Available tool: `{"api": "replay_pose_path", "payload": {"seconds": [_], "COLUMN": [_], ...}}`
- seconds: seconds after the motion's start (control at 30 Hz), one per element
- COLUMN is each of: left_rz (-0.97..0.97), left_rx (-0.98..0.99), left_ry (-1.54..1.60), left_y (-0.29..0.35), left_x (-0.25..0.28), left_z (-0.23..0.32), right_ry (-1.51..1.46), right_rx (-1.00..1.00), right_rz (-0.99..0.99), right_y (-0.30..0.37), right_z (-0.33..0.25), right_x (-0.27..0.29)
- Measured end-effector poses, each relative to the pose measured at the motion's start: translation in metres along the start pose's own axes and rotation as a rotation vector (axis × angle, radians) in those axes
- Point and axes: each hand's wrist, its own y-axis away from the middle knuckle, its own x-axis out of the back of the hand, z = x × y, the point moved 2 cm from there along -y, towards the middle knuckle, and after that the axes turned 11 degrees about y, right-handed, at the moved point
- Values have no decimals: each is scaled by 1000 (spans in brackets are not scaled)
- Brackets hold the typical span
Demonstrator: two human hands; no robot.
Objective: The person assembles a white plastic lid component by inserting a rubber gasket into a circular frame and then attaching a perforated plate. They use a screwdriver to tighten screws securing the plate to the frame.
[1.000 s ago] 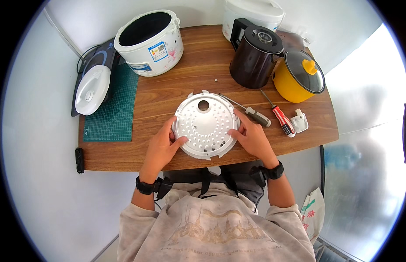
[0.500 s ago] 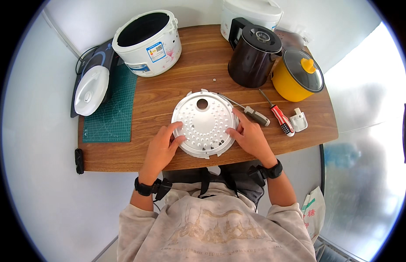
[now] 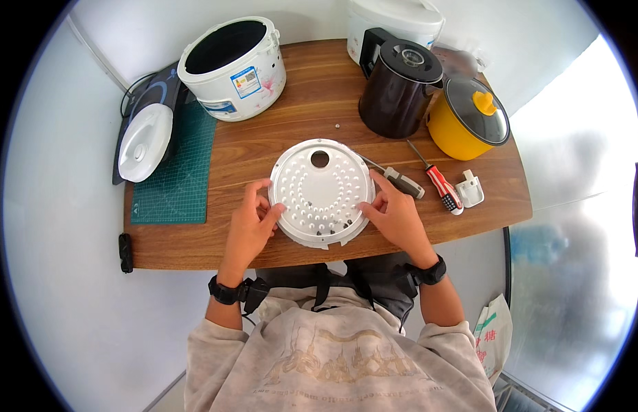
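From the head view, pale walls enclose a wood-grain counter point(image 3: 312, 89) with a curved front edge; you look down on it from directly in front. A round white metal plate point(image 3: 326, 196), studded with raised dots and pierced by one large hole near its far edge, is at the near middle of the counter, between your hands. Whether it lies flat or is slightly lifted, you cannot tell. Several small dark pieces point(image 3: 348, 223) sit on its near right part.

Your left grip point(image 3: 249, 223) is clamped on the plate's left rim, thumb on top. Your right grip point(image 3: 398, 214) is clamped on the right rim, its thumb likewise on the upper face.

Just right of the plate lies a grey-handled screwdriver point(image 3: 405, 183), its shaft pointing toward the plate. Beyond it are a red-and-white screwdriver point(image 3: 444, 189) and a small white plastic part point(image 3: 471, 189). Behind these stand a dark kettle point(image 3: 396, 96) and a yellow pot point(image 3: 455, 130) with a glass lid. To your far left, a white cooker body point(image 3: 233, 69), open at the top, stands near a green cutting mat point(image 3: 188, 172) and a white oval piece point(image 3: 146, 142).
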Motion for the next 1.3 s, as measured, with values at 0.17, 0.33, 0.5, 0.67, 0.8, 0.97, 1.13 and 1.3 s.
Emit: {"api": "replay_pose_path", "payload": {"seconds": [0.17, 0.33, 0.5, 0.67, 0.8, 0.97, 1.13, 1.3], "left_rz": [-38, -74, -55, -28, 0, -3, 20, 63], "left_rx": [89, 139, 107, 143, 144, 146, 145, 120], "left_ry": [220, 256, 290, 346, 390, 462, 503, 464], "left_y": [-7, -18, -23, -27, -27, -27, -24, -23], "left_x": [4, 12, 10, 9, 12, 15, 20, 28], "left_z": [3, 1, 2, 3, -4, -7, -2, 4], "right_ry": [-70, -133, -106, -132, -177, -251, -333, -154], "right_rx": [-5, -13, -40, -21, -26, -37, -105, 5], "right_rz": [-28, -51, -72, -78, -107, -124, -44, -5], "right_y": [-6, -18, -27, -30, -28, -24, -13, 2], "right_z": [-6, -9, -12, -8, -11, -11, -17, -3], "right_x": [8, 13, 19, 17, 14, 9, 11, 6]}}
